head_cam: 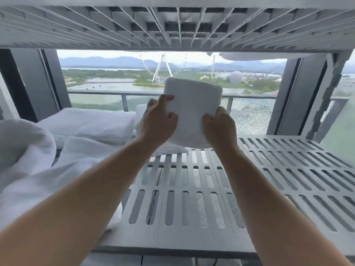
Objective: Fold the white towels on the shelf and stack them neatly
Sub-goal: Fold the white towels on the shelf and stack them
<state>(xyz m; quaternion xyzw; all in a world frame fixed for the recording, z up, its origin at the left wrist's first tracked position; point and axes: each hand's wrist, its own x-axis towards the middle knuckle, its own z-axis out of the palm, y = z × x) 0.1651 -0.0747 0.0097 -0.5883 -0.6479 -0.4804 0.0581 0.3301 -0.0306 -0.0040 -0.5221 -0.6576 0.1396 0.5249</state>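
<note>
The folded towel (192, 110) is held above the middle of the shelf (288, 169), between the left hand (159, 120) and right hand (219, 127). A folded pile (86, 125) lies at the back left; loose towels (25, 150) lie front left.

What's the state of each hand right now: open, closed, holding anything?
Left hand: closed, gripping the left edge of the folded white towel.
Right hand: closed, gripping the same towel at its lower right edge.
</note>
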